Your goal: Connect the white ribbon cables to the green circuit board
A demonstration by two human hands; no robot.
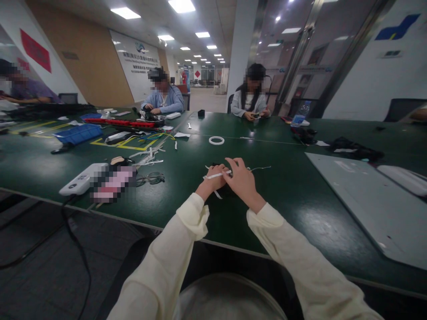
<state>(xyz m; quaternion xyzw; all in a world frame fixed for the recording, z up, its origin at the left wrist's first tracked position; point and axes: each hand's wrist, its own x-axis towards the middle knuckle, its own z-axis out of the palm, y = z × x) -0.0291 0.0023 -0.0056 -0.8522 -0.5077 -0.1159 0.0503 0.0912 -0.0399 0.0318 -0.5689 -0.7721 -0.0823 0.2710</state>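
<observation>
My left hand (213,178) is curled over a dark object (228,190) low on the table, which the hands mostly hide. Across the back of that hand runs a narrow white strip (213,176), possibly tape. My right hand (243,180) is close against the left, its fingers bent and its thumb at the strip's end. Another white strip end (218,194) pokes out below the hands. To the right, a thin pale wire (262,168) sticks out from behind my right hand. Past the hands, a white ring like a tape roll (216,140) lies flat.
Left of my hands are glasses (151,178), a blurred pink item (115,184), a white power strip (83,179) and loose white strips (151,155). Farther back stands a blue tray (78,133). A grey board (363,195) lies right. Two people sit across the table, another at far left.
</observation>
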